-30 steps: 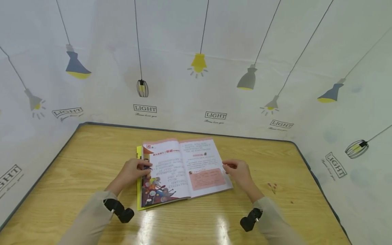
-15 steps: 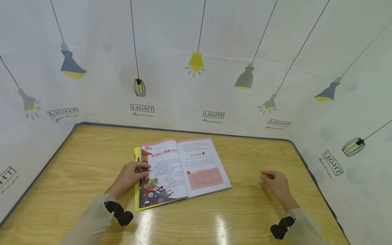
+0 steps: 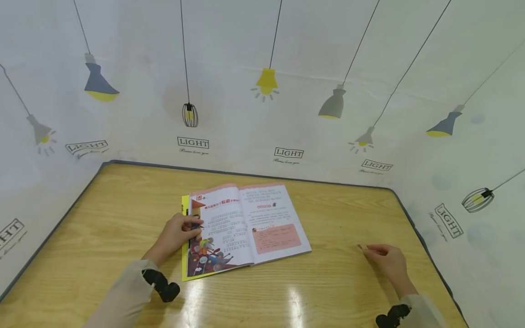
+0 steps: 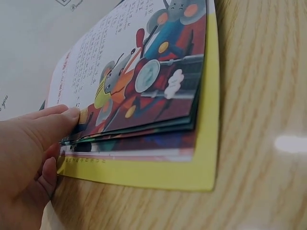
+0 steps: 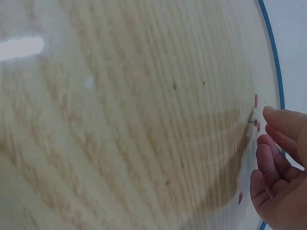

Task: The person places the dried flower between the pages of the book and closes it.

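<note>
An open picture book point(image 3: 270, 223) lies on the wooden table, its yellow back cover showing along the left edge. My left hand point(image 3: 174, 234) pinches the book's left side, thumb on the printed page and the other fingers under the pages, as the left wrist view shows. Some page edges there stand a little apart. Off to the right, my right hand point(image 3: 387, 264) is low over the table, fingers loosely bent. Right at its thumb tip is a small sprig point(image 5: 255, 116) with dark pink bits and a pale stem, partly hidden behind the hand in the head view.
The wooden table point(image 3: 328, 282) has a dark blue edging and shiny light reflections near its front. A loose pink bit point(image 5: 240, 197) and a few tiny dark specks lie on it. A white sheet point(image 3: 229, 91) printed with lamps stands behind and beside the table.
My right hand has left the right page edge and moved right to the small sprig. My left hand has kept its hold on the book, which lies open at the same pages.
</note>
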{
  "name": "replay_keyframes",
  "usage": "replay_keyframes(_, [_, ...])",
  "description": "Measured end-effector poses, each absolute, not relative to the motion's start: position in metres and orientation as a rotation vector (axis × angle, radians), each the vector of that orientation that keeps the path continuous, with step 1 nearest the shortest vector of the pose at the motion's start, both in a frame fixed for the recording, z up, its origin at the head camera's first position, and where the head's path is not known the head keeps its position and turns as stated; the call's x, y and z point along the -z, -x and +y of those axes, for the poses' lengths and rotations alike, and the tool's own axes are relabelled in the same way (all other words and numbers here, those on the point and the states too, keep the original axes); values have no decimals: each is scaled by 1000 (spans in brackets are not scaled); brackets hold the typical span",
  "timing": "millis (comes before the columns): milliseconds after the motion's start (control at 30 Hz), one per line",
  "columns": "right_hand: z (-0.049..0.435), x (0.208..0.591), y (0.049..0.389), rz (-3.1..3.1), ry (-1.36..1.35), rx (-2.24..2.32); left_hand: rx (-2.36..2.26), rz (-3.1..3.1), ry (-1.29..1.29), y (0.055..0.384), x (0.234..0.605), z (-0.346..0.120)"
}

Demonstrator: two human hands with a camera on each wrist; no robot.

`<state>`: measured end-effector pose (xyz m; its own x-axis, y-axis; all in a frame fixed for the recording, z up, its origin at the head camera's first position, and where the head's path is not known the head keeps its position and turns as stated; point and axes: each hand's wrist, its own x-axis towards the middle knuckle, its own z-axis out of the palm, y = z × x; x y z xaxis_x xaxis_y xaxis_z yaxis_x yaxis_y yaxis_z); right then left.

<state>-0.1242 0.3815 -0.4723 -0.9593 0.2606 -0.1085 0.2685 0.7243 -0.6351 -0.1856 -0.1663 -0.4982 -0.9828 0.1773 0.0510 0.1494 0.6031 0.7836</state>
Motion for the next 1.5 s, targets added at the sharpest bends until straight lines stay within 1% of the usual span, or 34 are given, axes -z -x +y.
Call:
replay_keyframes(333, [383, 478, 119, 2862, -541, 1119, -1355, 2776, -280, 186, 499, -166])
replay_keyframes(567, [379, 485, 120, 2937, -593, 1063, -1358, 2774, -270, 186, 498, -165])
replay_keyframes(900, [377, 487, 122, 2925, -553, 1004, -1346, 2780, -257, 185, 496, -165])
replay_keyframes(1233, [380, 488, 120, 2914, -618, 1026, -1363, 2749, -242, 185, 496, -164])
replay_keyframes(1500, [364, 479, 128, 2960, -528, 1094, -1370, 2741, -238, 185, 496, -165])
